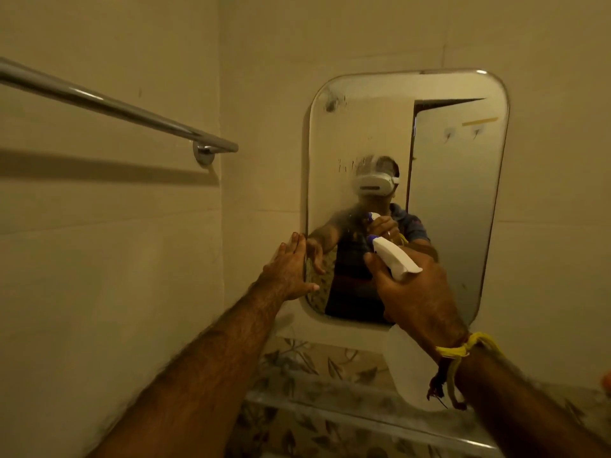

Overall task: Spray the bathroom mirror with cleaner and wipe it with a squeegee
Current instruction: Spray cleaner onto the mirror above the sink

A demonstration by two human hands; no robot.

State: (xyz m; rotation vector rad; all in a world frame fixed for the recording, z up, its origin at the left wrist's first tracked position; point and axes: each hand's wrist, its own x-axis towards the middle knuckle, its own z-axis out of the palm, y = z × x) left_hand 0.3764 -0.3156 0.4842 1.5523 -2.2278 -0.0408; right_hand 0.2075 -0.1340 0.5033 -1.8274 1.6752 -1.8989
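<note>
My right hand (416,292) grips the light plastic spray bottle (395,259) by its neck; my left hand (291,269), open, braces the mirror (463,209) edge.

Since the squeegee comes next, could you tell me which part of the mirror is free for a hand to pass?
Free: rounded wall mirror upper and right glass. Crowded: lower left, left hand on edge, right hand holding white spray bottle.

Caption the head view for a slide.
Right hand aims a white spray bottle at the rounded wall mirror; left hand braces its edge.
</note>
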